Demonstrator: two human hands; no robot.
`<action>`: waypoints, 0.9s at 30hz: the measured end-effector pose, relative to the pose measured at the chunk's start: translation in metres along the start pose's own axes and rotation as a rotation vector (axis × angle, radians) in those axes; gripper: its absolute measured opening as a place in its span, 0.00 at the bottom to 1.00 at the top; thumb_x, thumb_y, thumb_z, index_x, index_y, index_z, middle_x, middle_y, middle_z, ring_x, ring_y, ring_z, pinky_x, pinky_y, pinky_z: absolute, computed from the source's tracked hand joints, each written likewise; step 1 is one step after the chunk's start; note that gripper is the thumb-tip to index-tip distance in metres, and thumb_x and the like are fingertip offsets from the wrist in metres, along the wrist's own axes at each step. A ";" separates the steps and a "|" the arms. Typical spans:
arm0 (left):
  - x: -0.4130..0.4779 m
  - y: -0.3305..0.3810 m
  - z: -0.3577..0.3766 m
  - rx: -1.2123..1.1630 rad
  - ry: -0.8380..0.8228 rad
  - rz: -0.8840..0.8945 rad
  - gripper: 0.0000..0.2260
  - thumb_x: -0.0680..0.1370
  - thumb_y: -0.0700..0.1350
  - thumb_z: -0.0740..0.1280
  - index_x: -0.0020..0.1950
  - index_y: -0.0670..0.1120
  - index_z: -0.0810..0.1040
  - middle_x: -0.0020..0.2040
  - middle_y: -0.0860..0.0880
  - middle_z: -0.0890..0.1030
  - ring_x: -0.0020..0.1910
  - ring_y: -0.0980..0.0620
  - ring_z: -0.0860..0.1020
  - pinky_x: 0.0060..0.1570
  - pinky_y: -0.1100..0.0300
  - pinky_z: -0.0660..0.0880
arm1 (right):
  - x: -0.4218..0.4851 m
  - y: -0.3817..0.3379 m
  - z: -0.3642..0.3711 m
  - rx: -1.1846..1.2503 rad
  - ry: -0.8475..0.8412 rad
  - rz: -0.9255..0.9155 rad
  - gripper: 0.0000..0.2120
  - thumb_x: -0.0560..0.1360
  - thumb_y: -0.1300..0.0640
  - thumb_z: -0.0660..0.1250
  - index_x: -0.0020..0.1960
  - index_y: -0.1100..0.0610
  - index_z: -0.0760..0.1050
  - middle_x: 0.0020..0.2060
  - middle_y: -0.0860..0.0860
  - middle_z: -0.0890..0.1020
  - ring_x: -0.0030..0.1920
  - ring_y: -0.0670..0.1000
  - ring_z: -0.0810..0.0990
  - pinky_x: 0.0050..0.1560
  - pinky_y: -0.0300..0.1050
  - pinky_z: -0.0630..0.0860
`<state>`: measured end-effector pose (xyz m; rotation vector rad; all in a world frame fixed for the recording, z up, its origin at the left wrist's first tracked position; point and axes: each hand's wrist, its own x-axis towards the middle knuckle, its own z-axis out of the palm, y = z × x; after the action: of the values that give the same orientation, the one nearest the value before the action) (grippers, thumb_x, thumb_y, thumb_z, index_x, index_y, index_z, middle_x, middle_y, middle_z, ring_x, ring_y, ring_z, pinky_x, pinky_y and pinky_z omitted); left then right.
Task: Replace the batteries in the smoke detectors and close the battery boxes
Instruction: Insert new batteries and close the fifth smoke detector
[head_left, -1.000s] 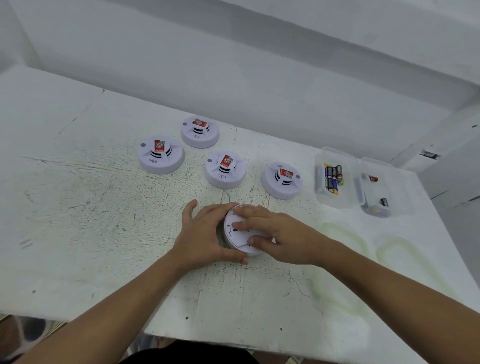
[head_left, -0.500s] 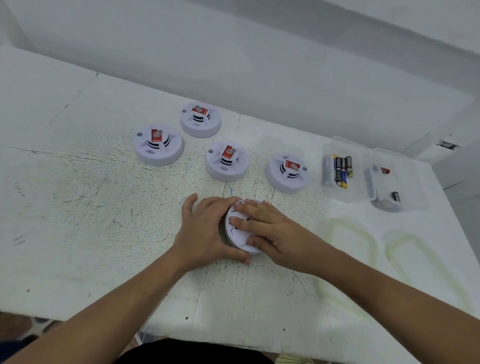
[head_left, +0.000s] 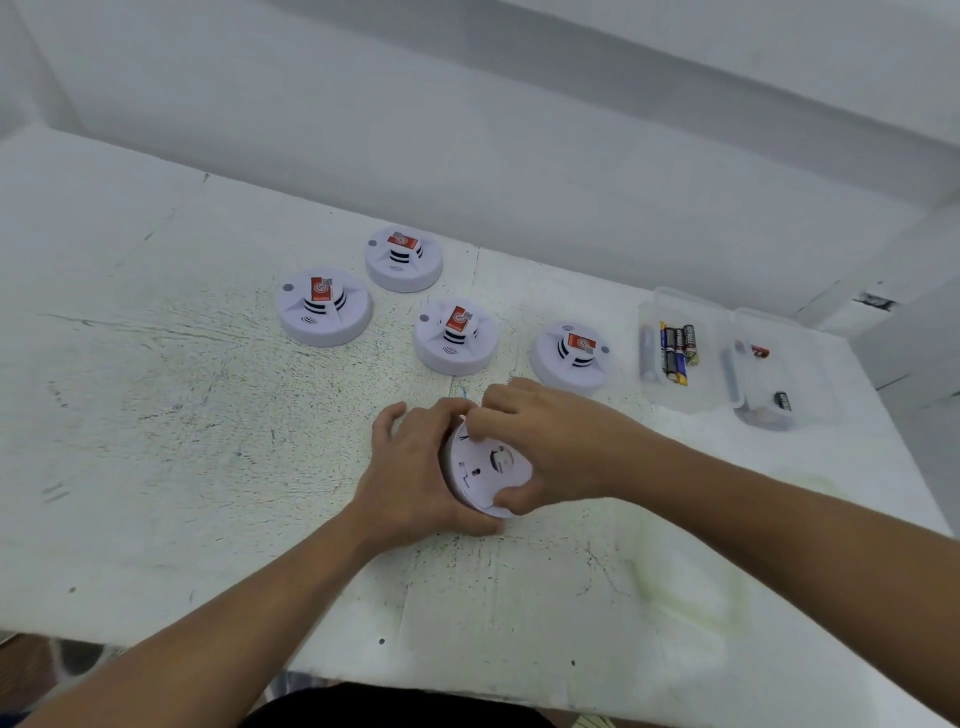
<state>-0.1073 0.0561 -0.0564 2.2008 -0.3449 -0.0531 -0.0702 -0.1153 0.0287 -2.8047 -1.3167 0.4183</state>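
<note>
Nearby, clear box (head_left: 675, 395) holds batteries (head_left: 675, 351); another (head_left: 800, 410), two.

We've got both hands, left hand (head_left: 415, 478) and right hand (head_left: 558, 447), gripping the flipped smoke detector (head_left: 480, 470), four others (head_left: 457, 338) behind.

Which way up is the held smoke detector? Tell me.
Upside down: the held smoke detector shows its flat back, tilted up between both hands, unlike the four others.

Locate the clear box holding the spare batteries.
The clear battery box sits open at the table's far right, just right of the rightmost smoke detector.
</note>
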 end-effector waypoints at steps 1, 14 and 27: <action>0.000 0.000 0.000 -0.027 -0.001 0.001 0.39 0.52 0.66 0.76 0.58 0.60 0.64 0.49 0.66 0.73 0.54 0.68 0.70 0.70 0.51 0.51 | 0.002 -0.001 -0.002 -0.037 -0.003 -0.010 0.27 0.66 0.42 0.71 0.60 0.52 0.68 0.48 0.48 0.72 0.47 0.48 0.67 0.44 0.44 0.72; 0.003 -0.004 0.007 0.139 0.019 0.132 0.40 0.55 0.68 0.70 0.62 0.52 0.66 0.50 0.69 0.64 0.49 0.65 0.64 0.53 0.55 0.60 | 0.011 0.003 0.003 -0.249 0.157 -0.183 0.30 0.54 0.37 0.74 0.42 0.61 0.74 0.30 0.51 0.74 0.29 0.49 0.64 0.24 0.39 0.61; 0.002 -0.006 0.008 0.130 0.008 0.159 0.38 0.57 0.66 0.71 0.62 0.51 0.67 0.55 0.59 0.70 0.55 0.62 0.67 0.57 0.59 0.58 | 0.006 0.011 0.014 -0.197 0.200 -0.133 0.29 0.58 0.37 0.73 0.40 0.63 0.74 0.30 0.53 0.74 0.28 0.53 0.70 0.22 0.42 0.69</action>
<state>-0.1055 0.0526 -0.0655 2.2932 -0.5305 0.0673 -0.0621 -0.1188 0.0120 -2.7945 -1.5620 0.0025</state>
